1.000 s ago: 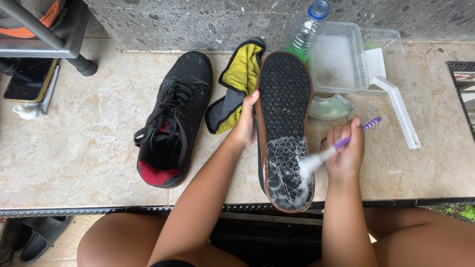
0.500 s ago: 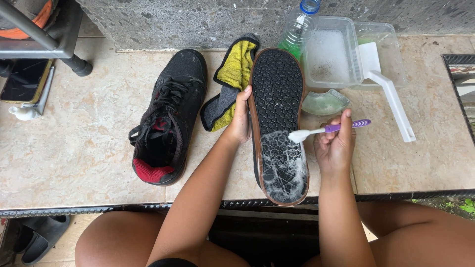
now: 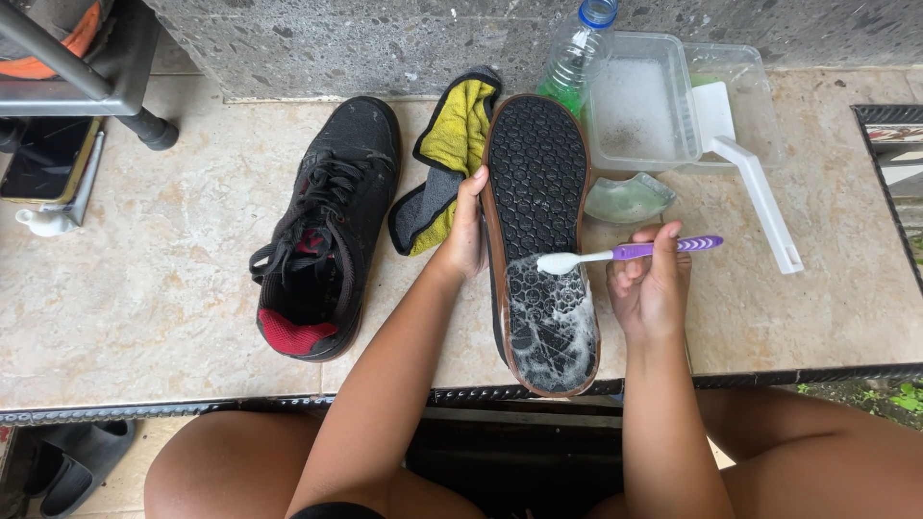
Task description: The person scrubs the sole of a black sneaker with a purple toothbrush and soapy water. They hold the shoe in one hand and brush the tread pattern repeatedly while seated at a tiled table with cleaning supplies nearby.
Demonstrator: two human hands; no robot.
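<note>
Foamy waffle-tread sole (image 3: 541, 231) in left grip (image 3: 468, 231); purple toothbrush (image 3: 625, 253) pinched tight in right grip (image 3: 652, 288).

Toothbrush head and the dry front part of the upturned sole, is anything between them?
Nothing visible. The toothbrush in the right hand has its head on the upturned sole at the foam's edge; the bare tread beyond is uncovered. The left hand grips only the sole's side.

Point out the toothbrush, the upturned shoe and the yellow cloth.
toothbrush (image 3: 630, 252): head view, on the purple handle near the white neck.
upturned shoe (image 3: 536, 173): head view, on the dry black tread of the sole.
yellow cloth (image 3: 461, 130): head view, on the yellow inner face.
</note>
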